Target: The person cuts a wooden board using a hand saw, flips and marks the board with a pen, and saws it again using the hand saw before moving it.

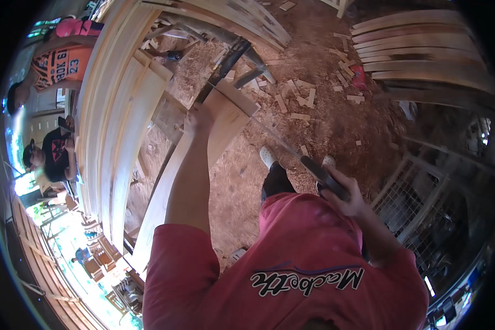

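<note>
My right hand (347,192) is closed round the dark handle of a handsaw (320,174). Seen nearly edge-on, the thin saw blade (280,142) runs up and left to the far end of a pale wooden board (225,125), where it lies across the wood. My left hand (198,117) grips the left edge of that board near this end, fingers bent against it. Just past the blade is the board's end piece (237,98). A dark support beam (228,65) passes by the board's far end. How deep any cut goes cannot be seen.
Long planks (107,126) are stacked on the left, with more boards (418,47) at the upper right. Offcuts (301,99) and sawdust litter the floor. A wire-mesh frame (415,190) stands right. Two people (55,151) are beyond the left planks.
</note>
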A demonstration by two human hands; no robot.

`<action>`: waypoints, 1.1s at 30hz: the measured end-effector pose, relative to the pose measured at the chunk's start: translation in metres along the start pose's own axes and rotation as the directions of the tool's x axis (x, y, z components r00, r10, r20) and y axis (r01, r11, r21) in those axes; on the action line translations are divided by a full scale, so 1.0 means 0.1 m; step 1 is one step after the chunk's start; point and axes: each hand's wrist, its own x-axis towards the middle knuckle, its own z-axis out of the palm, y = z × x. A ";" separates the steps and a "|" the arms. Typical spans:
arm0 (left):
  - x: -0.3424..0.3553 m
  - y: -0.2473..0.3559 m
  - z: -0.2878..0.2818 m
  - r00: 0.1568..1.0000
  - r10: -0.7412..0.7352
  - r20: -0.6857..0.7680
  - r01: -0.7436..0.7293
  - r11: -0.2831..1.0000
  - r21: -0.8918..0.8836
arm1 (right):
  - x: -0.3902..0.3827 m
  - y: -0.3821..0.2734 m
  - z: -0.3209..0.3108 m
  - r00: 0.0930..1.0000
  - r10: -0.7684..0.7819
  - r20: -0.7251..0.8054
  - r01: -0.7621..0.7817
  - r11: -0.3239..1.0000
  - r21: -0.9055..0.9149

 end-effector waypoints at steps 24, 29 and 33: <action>-0.16 -0.63 0.02 0.981 -0.043 -0.187 -0.181 0.125 -0.976 | 0.12 0.08 0.58 0.860 0.032 -0.510 -0.021 0.999 0.028; -0.29 -3.28 0.61 0.726 -0.464 -0.508 -0.222 0.540 -0.812 | 0.21 0.11 0.82 0.808 0.089 -0.582 0.042 0.977 0.208; -0.80 -5.40 0.66 0.302 -0.868 -0.393 0.436 0.493 -0.753 | 0.95 -0.01 1.24 0.790 -0.094 -0.606 0.179 0.980 0.083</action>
